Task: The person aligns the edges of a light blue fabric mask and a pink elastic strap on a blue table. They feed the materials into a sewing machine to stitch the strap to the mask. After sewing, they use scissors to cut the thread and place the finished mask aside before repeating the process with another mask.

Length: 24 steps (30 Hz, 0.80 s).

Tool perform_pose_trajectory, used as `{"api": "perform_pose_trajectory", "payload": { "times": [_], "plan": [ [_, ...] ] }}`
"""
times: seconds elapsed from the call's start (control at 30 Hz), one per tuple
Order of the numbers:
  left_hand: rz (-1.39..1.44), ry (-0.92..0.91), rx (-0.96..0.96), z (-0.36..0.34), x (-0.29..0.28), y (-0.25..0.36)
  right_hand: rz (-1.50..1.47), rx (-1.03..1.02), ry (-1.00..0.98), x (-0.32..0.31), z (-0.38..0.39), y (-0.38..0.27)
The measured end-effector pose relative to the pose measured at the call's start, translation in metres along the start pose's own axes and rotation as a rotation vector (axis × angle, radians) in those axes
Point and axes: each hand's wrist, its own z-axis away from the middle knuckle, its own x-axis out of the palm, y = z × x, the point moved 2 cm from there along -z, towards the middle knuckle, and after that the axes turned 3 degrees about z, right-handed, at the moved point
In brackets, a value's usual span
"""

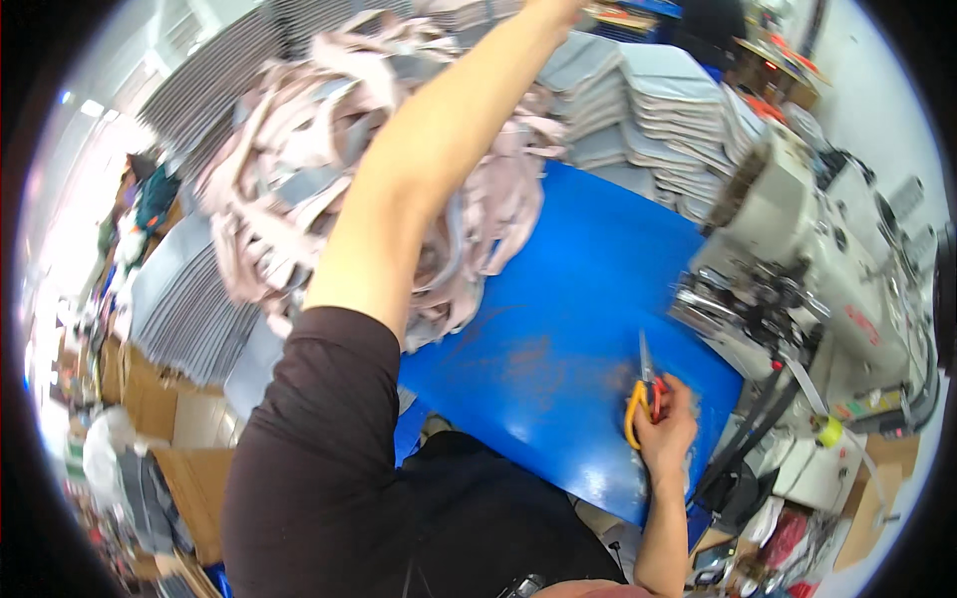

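My left arm reaches up across a loose heap of pale pink and grey fabric strips (259,209) to the top edge, where my left hand (560,10) is mostly cut off, so its fingers are unclear. My right hand (666,424) grips scissors (644,359) with yellow and red handles at the right part of the blue work surface (538,279), their blades pointing away from me.
An industrial sewing machine (847,299) stands at the right. Stacked grey padded pieces (668,110) lie at the back, with more (194,299) at the left. Cardboard boxes (189,488) sit lower left. Assorted clutter (783,538) fills the lower right.
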Motion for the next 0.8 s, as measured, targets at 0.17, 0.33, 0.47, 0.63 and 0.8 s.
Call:
{"api": "perform_pose_trajectory", "payload": {
  "times": [0.17,0.33,0.47,0.63,0.8],
  "plan": [
    [-0.769,-0.438,0.445,0.044,-0.078,0.292,0.035,-0.074,0.108,0.000,0.013,-0.009],
    [-1.305,-0.435,0.249,0.110,-0.200,0.394,0.164,-0.290,0.136,0.006,0.012,-0.024],
    [-1.435,-0.606,0.341,0.110,-0.264,0.292,0.249,-0.299,0.211,-0.001,0.016,-0.014],
    [-1.199,-0.717,0.202,0.102,-0.219,0.253,0.203,-0.283,0.206,0.003,0.014,-0.013],
    [-1.852,-0.895,0.241,0.085,-0.176,0.216,0.212,-0.245,0.203,-0.001,0.016,-0.016]
  ]
}}
